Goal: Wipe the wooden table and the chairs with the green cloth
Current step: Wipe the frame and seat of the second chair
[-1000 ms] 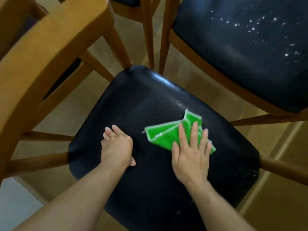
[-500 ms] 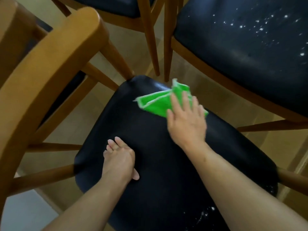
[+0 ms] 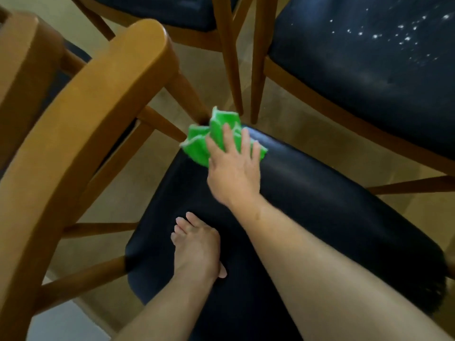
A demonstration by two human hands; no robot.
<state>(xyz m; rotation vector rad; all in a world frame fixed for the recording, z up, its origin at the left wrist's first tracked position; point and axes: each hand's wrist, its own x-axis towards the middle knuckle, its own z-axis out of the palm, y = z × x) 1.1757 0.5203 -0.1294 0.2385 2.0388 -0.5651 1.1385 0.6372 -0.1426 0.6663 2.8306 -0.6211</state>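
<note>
At the seat's (image 3: pixel 320 205) far corner my right hand (image 3: pixel 232 173) presses the green cloth (image 3: pixel 199 143) with straight fingers, left hand (image 3: pixel 197 249) flat; pushing further could drop it off the edge.

We see only our two forearms and hands, the left hand (image 3: pixel 197 249) and the right hand (image 3: pixel 232 173). Both arms are bare, with no sleeves, and the fingernails are short and plain.
</note>
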